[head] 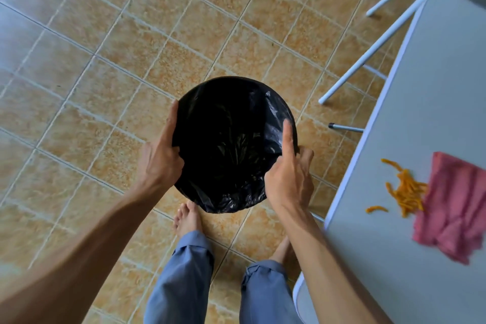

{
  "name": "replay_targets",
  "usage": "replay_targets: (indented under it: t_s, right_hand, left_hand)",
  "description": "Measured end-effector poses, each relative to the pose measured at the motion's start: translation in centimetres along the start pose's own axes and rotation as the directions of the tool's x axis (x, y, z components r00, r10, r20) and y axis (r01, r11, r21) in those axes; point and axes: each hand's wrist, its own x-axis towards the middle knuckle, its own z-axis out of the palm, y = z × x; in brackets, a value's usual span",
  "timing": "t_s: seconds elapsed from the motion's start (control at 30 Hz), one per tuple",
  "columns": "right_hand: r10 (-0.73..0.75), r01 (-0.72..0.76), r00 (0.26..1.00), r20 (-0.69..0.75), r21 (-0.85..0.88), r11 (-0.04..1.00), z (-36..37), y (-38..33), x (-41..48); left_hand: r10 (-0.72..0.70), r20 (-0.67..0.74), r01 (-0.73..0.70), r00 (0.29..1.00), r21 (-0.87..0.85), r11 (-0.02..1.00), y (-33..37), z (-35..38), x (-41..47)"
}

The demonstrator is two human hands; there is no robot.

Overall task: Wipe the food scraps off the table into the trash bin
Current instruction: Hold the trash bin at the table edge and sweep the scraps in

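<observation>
A round trash bin [231, 139] lined with a black plastic bag is in the middle of the view, above the tiled floor. My left hand [160, 155] grips its left rim, and my right hand [289, 173] grips its right rim with the thumb stretched along the bag. At the right is a grey table [434, 87]. On it lies a pile of orange food scraps [406, 189], with a pink cloth [457, 205] touching the pile on its right side. The bin is left of the table's edge.
White chair or table legs [368, 55] slant across the upper right, and a dark-tipped leg [344, 127] sticks out beside the table. My bare feet [188, 218] and blue trouser legs are below the bin. Tan floor tiles [105, 60] spread to the left.
</observation>
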Motion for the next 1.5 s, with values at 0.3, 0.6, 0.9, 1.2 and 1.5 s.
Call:
replay_targets:
  t_s: [0.3, 0.6, 0.9, 1.2, 1.5]
  right_hand:
    - [-0.320, 0.301, 0.926, -0.198, -0.123, 0.946, -11.8, 0.9, -4.4]
    - [-0.151, 0.091, 0.870, -0.469, -0.147, 0.985, -18.4, 17.8, -1.2]
    - [-0.174, 0.084, 0.819, -0.547, -0.185, 0.979, -14.4, 22.3, -0.1]
    - [-0.229, 0.193, 0.806, -0.546, -0.124, 0.973, -12.0, 18.0, -0.9]
    - [-0.252, 0.314, 0.839, -0.481, 0.049, 0.948, -8.2, 9.4, -2.0]
  left_hand:
    - [-0.036, -0.161, 0.026, 0.986, -0.065, 0.998, 5.3, -1.1, -3.4]
    - [0.086, -0.085, -0.088, 0.993, -0.023, 0.996, 10.1, 3.1, -5.0]
    - [0.149, 0.016, -0.149, 0.989, -0.005, 0.989, 12.9, 6.9, -7.0]
    - [0.219, 0.040, -0.218, 0.975, -0.041, 0.975, 13.6, 7.9, -7.2]
    - [0.177, 0.025, -0.176, 0.984, -0.056, 0.983, 13.7, 7.1, -8.2]
